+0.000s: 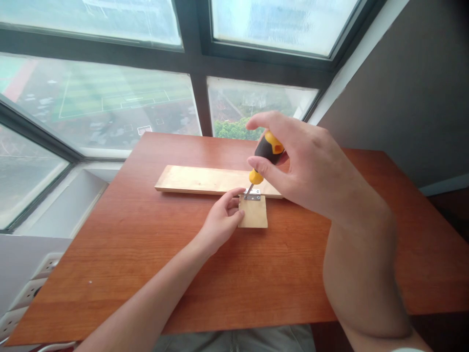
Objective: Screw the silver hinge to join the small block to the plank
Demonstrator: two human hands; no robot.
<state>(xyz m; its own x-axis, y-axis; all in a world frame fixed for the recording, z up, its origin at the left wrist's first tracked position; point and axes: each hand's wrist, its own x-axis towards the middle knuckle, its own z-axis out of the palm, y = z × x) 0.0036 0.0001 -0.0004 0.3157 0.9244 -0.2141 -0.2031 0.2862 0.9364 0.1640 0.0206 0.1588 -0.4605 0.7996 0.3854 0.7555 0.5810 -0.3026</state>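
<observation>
In my right hand (311, 166) is a short screwdriver (269, 149) with a yellow and black handle, held tilted with its shaft pointing down. Its tip meets the left part of a small metal hinge (253, 194). The hinge spans the seam between a long pale wooden board (200, 178) and a small square wooden piece (253, 215) nearer to me. My left hand (223, 217) grips the left edge of the small piece, thumb on top and index finger reaching to the hinge. Whether a screw sits under the tip is too small to tell.
Everything lies on a reddish-brown wooden table (154, 274). Large windows with dark frames (200, 102) rise behind its far edge, and a grey wall (395, 107) stands at the right. Wall sockets (31, 293) show at the lower left.
</observation>
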